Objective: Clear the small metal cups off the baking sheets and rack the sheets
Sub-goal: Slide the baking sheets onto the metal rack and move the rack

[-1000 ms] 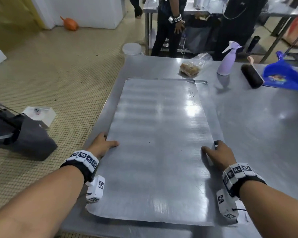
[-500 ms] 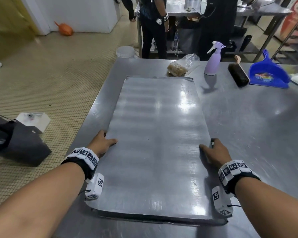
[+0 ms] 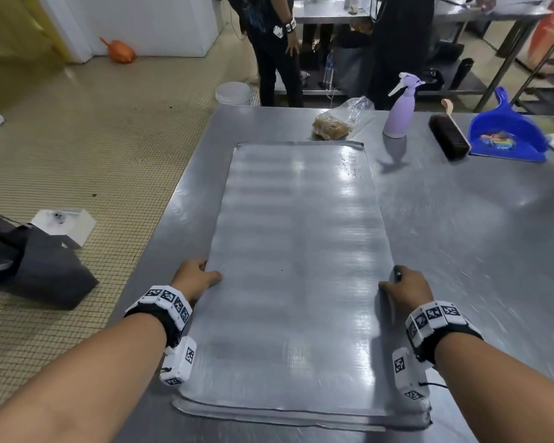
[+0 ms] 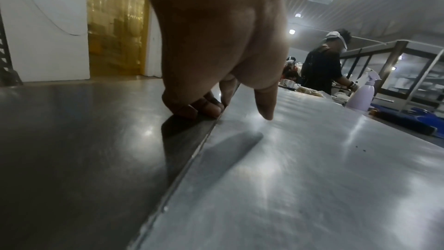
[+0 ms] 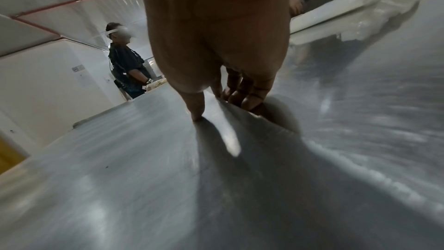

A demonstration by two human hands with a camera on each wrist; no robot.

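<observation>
A large flat baking sheet [image 3: 301, 266] lies lengthwise on the steel table [image 3: 477, 235], and no metal cups show on it. A second metal edge [image 3: 301, 422] peeks out under its near end. My left hand [image 3: 195, 276] grips the sheet's left long edge. In the left wrist view the thumb [image 4: 264, 105] lies on top of the sheet [image 4: 312, 178] and the fingers [image 4: 204, 106] curl under its edge. My right hand [image 3: 403, 286] holds the right long edge the same way, thumb [image 5: 195, 107] on the sheet [image 5: 120, 159] and fingers [image 5: 242, 92] curled below.
At the table's far end stand a plastic bag of brown stuff [image 3: 336, 123], a purple spray bottle [image 3: 398, 113], a black brush [image 3: 448, 135] and a blue dustpan [image 3: 506, 132]. People [image 3: 275, 43] stand beyond it. Left of the table the floor holds a dark bag [image 3: 36, 270] and a white bucket [image 3: 234, 94].
Both hands keep the same hold on the sheet's long edges. The view has swung, so more of the table's right side shows, and the edge under the sheet's near end has come into sight.
</observation>
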